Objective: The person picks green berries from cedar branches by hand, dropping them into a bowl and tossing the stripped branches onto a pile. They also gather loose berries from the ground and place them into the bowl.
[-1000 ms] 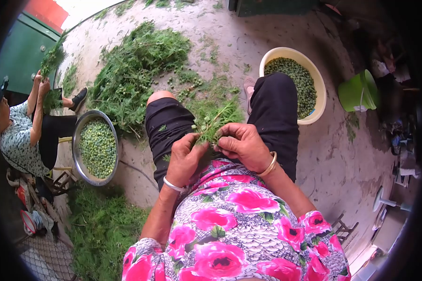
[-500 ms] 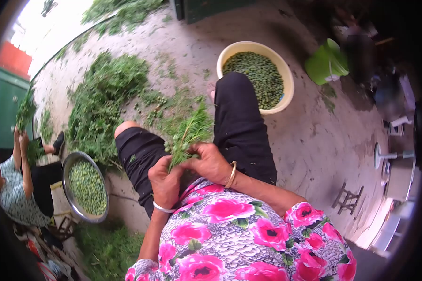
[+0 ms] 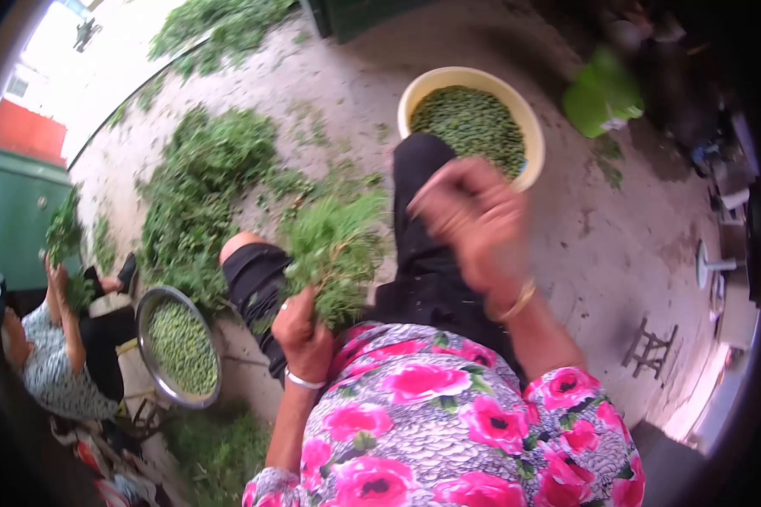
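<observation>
Pale grey floor (image 3: 583,253) is strewn with leafy litter, and on it a large heap of feathery green branches (image 3: 203,186) is left, with another patch of greenery (image 3: 220,456) seen lower down. By the metal basin (image 3: 196,400) a co-worker (image 3: 63,355) is seated, with more greenery raised in both hands. The cream basin (image 3: 534,144), beyond the right knee, is well filled with small green fruits (image 3: 473,118), as is the metal one; much appears to have been gathered, though plenty of branches seem unstripped. Between the knees, a bunch of green sprigs (image 3: 338,253) is gripped at its base by the clenched left hand (image 3: 303,334). The right hand (image 3: 482,224) is lifted near the cream basin, fingers curled and blurred; whether anything is held there cannot be told.
</observation>
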Demonstrator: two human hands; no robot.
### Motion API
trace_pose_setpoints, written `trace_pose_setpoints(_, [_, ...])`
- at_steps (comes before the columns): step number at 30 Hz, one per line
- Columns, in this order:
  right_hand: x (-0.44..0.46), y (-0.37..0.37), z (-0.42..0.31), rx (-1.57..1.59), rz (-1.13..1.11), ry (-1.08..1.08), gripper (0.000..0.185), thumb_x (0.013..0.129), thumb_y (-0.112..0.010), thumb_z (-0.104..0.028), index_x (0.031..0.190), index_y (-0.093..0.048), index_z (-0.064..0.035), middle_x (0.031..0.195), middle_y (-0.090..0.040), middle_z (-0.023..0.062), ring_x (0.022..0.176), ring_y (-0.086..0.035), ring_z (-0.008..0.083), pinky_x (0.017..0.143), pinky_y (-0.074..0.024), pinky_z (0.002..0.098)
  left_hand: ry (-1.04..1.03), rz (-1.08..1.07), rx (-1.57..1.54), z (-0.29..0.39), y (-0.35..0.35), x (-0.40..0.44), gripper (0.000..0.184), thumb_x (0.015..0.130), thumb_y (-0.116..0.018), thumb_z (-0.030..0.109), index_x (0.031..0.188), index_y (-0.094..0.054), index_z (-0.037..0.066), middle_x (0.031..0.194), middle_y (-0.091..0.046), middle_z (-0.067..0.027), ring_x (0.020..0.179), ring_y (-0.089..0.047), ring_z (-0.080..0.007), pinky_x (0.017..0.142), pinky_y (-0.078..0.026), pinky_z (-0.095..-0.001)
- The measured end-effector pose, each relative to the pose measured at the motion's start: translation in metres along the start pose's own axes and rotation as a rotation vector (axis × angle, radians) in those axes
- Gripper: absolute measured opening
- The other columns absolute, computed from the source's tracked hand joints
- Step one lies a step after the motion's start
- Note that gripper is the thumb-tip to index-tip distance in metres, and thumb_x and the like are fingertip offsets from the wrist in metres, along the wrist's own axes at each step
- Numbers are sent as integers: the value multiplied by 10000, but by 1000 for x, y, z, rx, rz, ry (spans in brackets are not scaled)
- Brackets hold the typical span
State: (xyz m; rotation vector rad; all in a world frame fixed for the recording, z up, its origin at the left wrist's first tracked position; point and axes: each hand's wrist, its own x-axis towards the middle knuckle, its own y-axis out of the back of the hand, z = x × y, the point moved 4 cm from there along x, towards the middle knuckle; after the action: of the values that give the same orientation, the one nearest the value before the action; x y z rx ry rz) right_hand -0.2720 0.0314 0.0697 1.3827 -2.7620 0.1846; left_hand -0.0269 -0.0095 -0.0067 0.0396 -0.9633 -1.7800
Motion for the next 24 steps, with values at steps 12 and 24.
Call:
trace_pose_setpoints(12, [69,74,18,-523,264,38,301,828,-693,-187,998,-634,54,875,-666,139,795,-630,171,723,-497,297,-298,-66,211,19,8,14,540,593,-576,-91,1131,-589,-43,738,-579,-129,562,-504,-269,495,-399,-372])
trace_pose_setpoints(24, [-26,-50,53,-649,-686,257,363,686,-737,-135,978,-608,38,765,-568,182,744,-591,357,674,-471,417,-348,-242,332,25,-8,2,386,677,-585,101,1047,-611,-5,680,-466,-69,619,-492,-227,515,-385,-342])
